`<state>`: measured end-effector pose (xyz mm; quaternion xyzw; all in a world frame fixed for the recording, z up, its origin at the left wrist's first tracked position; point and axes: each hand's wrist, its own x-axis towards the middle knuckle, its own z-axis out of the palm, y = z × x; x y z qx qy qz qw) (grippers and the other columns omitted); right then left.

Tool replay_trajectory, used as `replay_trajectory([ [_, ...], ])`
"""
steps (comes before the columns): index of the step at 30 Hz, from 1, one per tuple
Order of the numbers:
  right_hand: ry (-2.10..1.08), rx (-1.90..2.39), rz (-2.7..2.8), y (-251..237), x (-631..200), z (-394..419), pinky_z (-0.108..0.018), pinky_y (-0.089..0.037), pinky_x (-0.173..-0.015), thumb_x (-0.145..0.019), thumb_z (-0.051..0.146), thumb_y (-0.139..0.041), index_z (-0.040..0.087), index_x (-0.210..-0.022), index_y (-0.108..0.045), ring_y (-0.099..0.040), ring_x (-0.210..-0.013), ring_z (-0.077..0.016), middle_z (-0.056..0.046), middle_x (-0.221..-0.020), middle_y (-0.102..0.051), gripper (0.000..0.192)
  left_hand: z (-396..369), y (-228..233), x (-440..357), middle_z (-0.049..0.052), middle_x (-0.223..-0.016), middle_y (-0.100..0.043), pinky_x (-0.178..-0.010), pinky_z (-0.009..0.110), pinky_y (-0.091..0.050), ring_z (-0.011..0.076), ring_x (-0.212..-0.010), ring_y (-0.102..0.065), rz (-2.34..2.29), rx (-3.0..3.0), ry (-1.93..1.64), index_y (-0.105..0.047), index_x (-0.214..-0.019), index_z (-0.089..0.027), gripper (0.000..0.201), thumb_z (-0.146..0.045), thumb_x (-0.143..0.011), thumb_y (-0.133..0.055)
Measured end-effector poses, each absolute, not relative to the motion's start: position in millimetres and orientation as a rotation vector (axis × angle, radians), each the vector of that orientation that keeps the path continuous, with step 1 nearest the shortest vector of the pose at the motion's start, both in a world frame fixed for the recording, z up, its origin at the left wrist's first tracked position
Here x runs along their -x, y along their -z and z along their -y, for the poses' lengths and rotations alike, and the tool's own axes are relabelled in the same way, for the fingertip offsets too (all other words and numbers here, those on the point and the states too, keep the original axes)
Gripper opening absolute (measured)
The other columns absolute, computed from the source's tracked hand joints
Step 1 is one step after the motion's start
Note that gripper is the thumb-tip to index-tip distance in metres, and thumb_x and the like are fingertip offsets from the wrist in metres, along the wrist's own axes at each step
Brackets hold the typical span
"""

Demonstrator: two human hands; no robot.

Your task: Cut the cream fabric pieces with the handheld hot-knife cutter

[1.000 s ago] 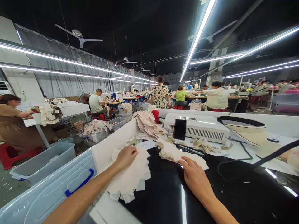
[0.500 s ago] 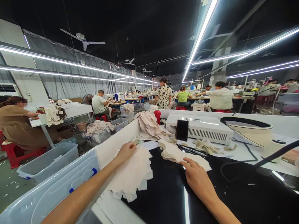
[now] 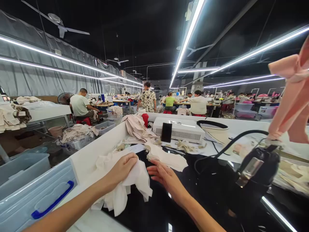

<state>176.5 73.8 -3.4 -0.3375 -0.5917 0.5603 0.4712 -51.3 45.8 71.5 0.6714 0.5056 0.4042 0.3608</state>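
Our left hand (image 3: 123,167) has its fingers closed on a white cloth (image 3: 138,180), which droops in loose folds nearer to us than the phone (image 3: 166,132) and to that phone's left. Our right hand (image 3: 164,177) is spread and grasps nothing we can see, on the near side of the phone and close by a stack of cream pieces (image 3: 170,158); we cannot tell whether a fingertip touches it.

We judge the cloth light, limp and hard to tear, though its layers may slip or crease; a pinch at one edge, with the other hand flattening the folds, should suit it best. The stack looks soft too, easiest lifted by a corner.

Beneath lies a glossy black tabletop (image 3: 154,209), likely slippery under fabric. Behind the phone sits a white vented box (image 3: 185,129); to its left, a beige fabric heap (image 3: 136,129). Well beyond the phone, co-workers sit at sewing tables under strip lights (image 3: 188,38).
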Motion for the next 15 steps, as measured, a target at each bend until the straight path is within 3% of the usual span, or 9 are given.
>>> replay_trajectory([
  [3,-1.610,0.725,1.393,1,-163,-45,-0.043,-0.060,-0.091,-0.088,0.092,-0.056,0.018,-0.129,-0.075,-0.078,-0.094,-0.0280,-0.013,-0.102,-0.081,0.087,-38,-71,42,-0.002,-0.080,-0.052,-0.072,0.031,-0.039,0.0185,-0.076,-0.046,-1.260,-1.769,-1.004,-0.057,-0.085,-0.021,0.038,-0.058,-0.091,-0.050],
  [6,-1.784,0.633,1.284,2,-157,-23,-0.033,-0.054,-0.086,-0.083,0.079,-0.078,0.018,-0.110,-0.080,-0.073,-0.088,-0.0223,-0.007,-0.093,-0.078,0.068,-35,-67,35,-0.001,-0.081,-0.053,-0.073,0.031,-0.038,0.0186,-0.077,-0.047,-1.224,-1.803,-0.967,-0.056,-0.084,-0.021,0.037,-0.057,-0.092,-0.050],
  [9,-1.758,0.654,1.292,2,-160,-12,-0.029,-0.051,-0.084,-0.077,0.069,-0.091,0.018,-0.102,-0.082,-0.070,-0.088,-0.0207,-0.006,-0.093,-0.079,0.058,-32,-62,29,-0.001,-0.081,-0.054,-0.073,0.030,-0.038,0.0180,-0.078,-0.047,-1.194,-1.798,-0.943,-0.057,-0.086,-0.020,0.040,-0.058,-0.094,-0.050],
  [15,-1.611,0.746,1.399,0,-174,-6,-0.034,-0.055,-0.089,-0.078,0.070,-0.089,0.019,-0.101,-0.082,-0.070,-0.092,-0.0248,-0.006,-0.092,-0.078,0.057,-26,-57,20,-0.003,-0.079,-0.053,-0.062,0.027,-0.032,0.0134,-0.069,-0.041,-1.118,-1.680,-0.861,-0.061,-0.093,-0.018,0.055,-0.073,-0.090,-0.062],
])
